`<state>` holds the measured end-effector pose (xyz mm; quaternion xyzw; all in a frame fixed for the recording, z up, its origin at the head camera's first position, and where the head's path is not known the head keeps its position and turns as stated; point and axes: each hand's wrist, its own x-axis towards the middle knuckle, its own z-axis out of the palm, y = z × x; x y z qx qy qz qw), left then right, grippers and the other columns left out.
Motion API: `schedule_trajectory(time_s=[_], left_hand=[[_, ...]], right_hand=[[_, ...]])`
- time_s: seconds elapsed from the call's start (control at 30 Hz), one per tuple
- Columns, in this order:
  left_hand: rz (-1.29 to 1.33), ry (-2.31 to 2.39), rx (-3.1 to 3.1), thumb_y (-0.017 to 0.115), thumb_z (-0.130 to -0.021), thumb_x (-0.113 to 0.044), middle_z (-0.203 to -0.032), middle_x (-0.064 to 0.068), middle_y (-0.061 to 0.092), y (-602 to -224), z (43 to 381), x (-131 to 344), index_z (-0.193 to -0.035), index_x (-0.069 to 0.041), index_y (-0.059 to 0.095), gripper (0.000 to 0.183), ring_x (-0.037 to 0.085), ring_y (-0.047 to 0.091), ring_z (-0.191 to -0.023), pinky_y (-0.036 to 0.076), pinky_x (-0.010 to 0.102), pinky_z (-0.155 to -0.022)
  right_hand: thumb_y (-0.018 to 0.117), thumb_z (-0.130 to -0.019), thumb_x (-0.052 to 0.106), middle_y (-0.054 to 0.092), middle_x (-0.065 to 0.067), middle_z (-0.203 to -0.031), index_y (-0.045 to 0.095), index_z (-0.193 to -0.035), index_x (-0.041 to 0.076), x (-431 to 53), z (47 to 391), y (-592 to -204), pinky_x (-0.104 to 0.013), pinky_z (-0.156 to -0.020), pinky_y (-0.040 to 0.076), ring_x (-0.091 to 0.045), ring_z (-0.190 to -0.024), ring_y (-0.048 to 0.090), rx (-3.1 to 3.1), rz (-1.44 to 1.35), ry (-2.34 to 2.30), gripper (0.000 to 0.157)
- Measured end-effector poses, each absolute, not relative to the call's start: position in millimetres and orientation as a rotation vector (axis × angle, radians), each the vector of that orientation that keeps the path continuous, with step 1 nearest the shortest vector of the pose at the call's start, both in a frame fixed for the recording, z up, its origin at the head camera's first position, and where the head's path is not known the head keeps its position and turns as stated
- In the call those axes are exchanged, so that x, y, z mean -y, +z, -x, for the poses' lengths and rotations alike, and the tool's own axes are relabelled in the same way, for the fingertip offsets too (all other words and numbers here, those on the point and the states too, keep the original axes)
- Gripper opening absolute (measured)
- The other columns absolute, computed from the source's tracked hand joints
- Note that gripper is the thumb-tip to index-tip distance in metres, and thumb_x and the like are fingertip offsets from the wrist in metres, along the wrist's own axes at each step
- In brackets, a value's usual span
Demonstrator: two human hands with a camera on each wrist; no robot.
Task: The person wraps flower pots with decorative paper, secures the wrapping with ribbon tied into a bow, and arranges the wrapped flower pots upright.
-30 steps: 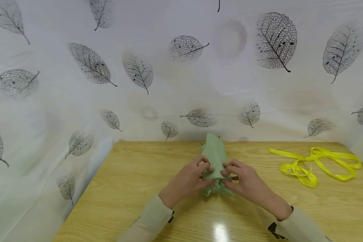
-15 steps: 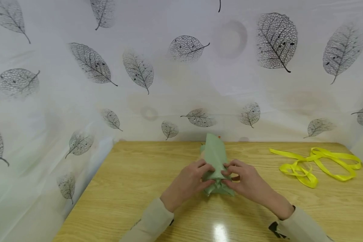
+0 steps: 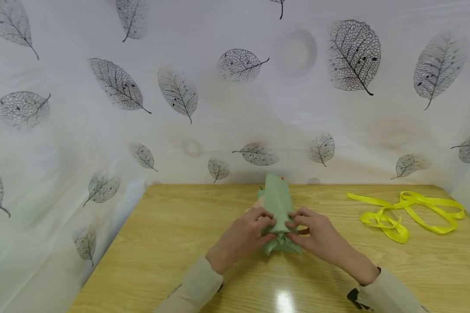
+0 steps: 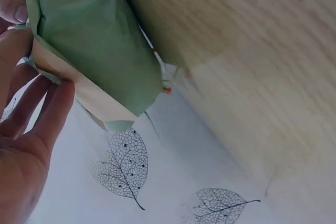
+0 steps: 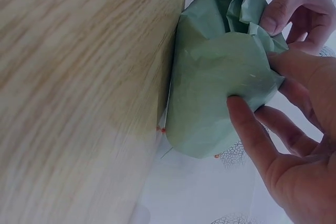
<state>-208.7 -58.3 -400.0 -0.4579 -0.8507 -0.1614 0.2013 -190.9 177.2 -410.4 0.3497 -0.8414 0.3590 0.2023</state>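
The fingers of our left hand (image 3: 240, 234) and right hand (image 3: 321, 234) are closed in narrow on the green bundle (image 3: 278, 202), pinching its folds (image 5: 244, 9) at the end facing the bench's (image 3: 180, 226) near edge. We think even, gentle pressure from both sides would keep them neat and untorn. The bundle lies near the middle of the far edge, where the patterned cloth (image 3: 235, 108) leaves little room behind; the ribbon (image 3: 413, 206), by the far right corner, is out of our way.
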Motion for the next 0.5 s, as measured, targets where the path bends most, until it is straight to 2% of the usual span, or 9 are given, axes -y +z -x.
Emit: schedule_trajectory(time_s=[0.13, 0.27, 0.37, 0.5], left_hand=[[1.295, -0.48, 2.364, 0.08, -0.09, -0.022, -0.122, 0.003, 0.064, -402, 209, 58, -0.107, -0.012, 0.07, 0.022, 0.014, 0.066, -0.108, 0.054, 0.018, -0.094], [1.306, -0.486, 2.359, 0.081, -0.089, -0.022, -0.127, 0.003, 0.067, -403, 210, 58, -0.118, -0.012, 0.069, 0.032, 0.016, 0.066, -0.112, 0.054, 0.023, -0.098], [1.313, -0.454, 2.358, 0.081, -0.089, -0.023, -0.128, 0.002, 0.068, -404, 211, 58, -0.125, -0.015, 0.07, 0.039, 0.016, 0.066, -0.113, 0.054, 0.027, -0.099], [1.313, -0.426, 2.367, 0.08, -0.09, -0.025, -0.128, 0.003, 0.069, -403, 210, 57, -0.125, -0.017, 0.072, 0.037, 0.016, 0.066, -0.115, 0.054, 0.03, -0.1]], right_hand=[[0.083, -0.078, -0.006, 0.068, -0.006, -0.101, 0.076, -0.092, 0.009, -178, 191, -410, -0.017, -0.063, 0.059, -0.033, -0.093, 0.073, 2.345, -0.994, 1.023, 0.022], [0.08, -0.084, -0.003, 0.067, -0.005, -0.104, 0.076, -0.098, 0.009, -182, 190, -409, -0.017, -0.067, 0.06, -0.034, -0.1, 0.072, 2.378, -1.024, 1.087, 0.018], [0.076, -0.09, 0.003, 0.069, -0.008, -0.112, 0.077, -0.104, 0.011, -188, 190, -406, -0.018, -0.069, 0.06, -0.033, -0.104, 0.072, 2.434, -1.041, 1.143, 0.017], [0.073, -0.095, 0.01, 0.07, -0.016, -0.126, 0.076, -0.112, 0.016, -201, 191, -401, -0.02, -0.071, 0.061, -0.03, -0.106, 0.072, 2.528, -1.041, 1.199, 0.018]])
